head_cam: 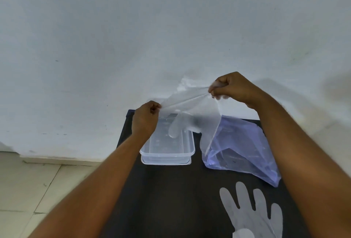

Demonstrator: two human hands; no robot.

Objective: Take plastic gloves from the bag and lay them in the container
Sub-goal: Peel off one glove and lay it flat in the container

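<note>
A clear plastic glove (pixel 190 108) is stretched in the air between both hands, its fingers hanging down over the container. My left hand (pixel 145 119) pinches its left edge and my right hand (pixel 230 87) pinches its right edge, higher up. The clear rectangular container (pixel 168 155) sits on the black table (pixel 171 199) below the glove. The bluish see-through bag (pixel 245 148) lies to the right of the container, under my right forearm. Another clear glove (pixel 250 213) lies flat on the table near the front right, fingers pointing away from me.
The table stands against a white wall (pixel 133 38). Its left edge runs beside my left forearm, with a tiled floor (pixel 28 190) below on the left.
</note>
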